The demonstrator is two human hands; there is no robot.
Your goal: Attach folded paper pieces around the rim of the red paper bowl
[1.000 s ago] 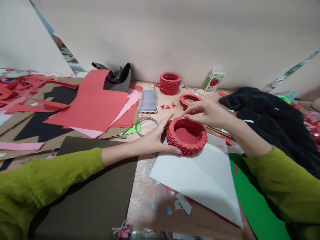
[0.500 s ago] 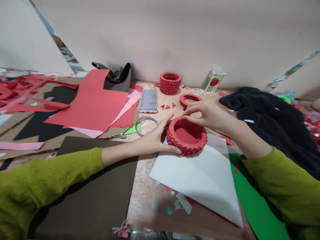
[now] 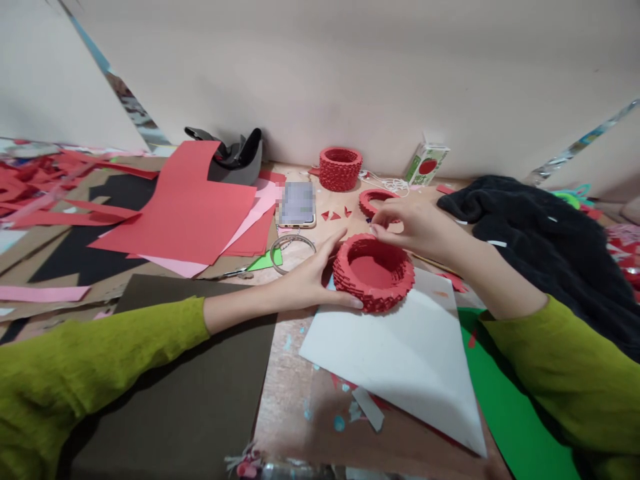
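Observation:
A round red bowl of folded paper pieces [image 3: 376,308], with a flat red bottom, rests on a white sheet [image 3: 400,353]. My left hand [image 3: 320,277] grips its left side, thumb along the front and fingers behind. Over the far right rim hovers my right hand [image 3: 407,227], its thumb and fingertips pinched together; whatever they hold, if anything, is too small to make out. Just behind that hand lies a thin red paper ring [image 3: 370,200], partly covered. Several small folded red pieces [image 3: 335,215] lie to the ring's left.
A taller red paper cylinder [image 3: 340,175] stands by the wall, near a carton [image 3: 427,163]. Left are a phone [image 3: 297,203], a tape ring [image 3: 274,257], scissors [image 3: 235,273] and red sheets [image 3: 185,220]. A black cloth [image 3: 540,240] and green sheet [image 3: 505,400] lie right.
My right hand has drawn back slightly from the bowl's far rim, and its fingers have curled closer together. My left hand and the bowl stay in place.

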